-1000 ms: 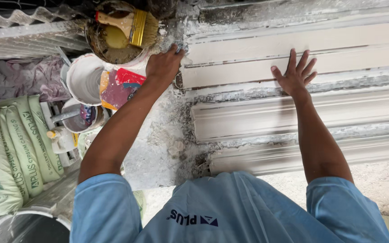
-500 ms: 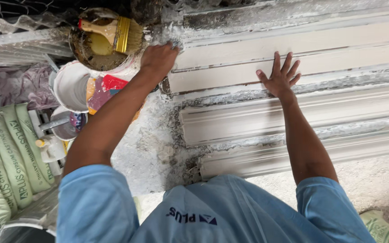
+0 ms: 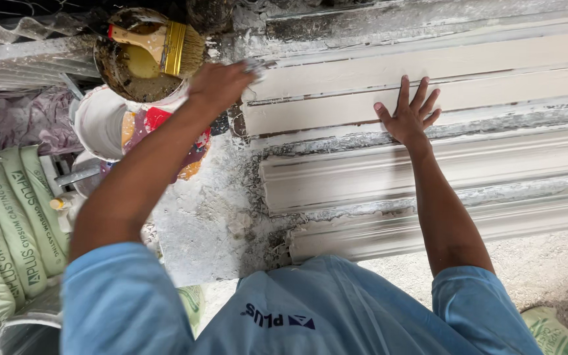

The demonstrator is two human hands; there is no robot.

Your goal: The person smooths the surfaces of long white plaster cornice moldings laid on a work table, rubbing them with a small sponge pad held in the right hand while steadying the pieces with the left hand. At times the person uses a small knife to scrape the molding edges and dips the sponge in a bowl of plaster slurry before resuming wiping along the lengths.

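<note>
Long white plaster mouldings lie side by side on a plaster-crusted bench. My right hand rests flat on the far moulding with fingers spread. My left hand reaches to that moulding's left end, fingers curled at its corner; it is blurred, and I cannot tell whether it grips anything. Just left of that hand stands a dirty bowl with a wide yellow-handled brush lying across it.
A white bucket and a colourful container sit below the bowl. Green-printed sacks are stacked at the left. Corrugated sheet runs along the top left. Gritty floor shows at lower right.
My left hand has moved right from beside the bowl to the moulding's end. My right hand stays flat on the moulding. The camera has drifted, shifting the scene.
</note>
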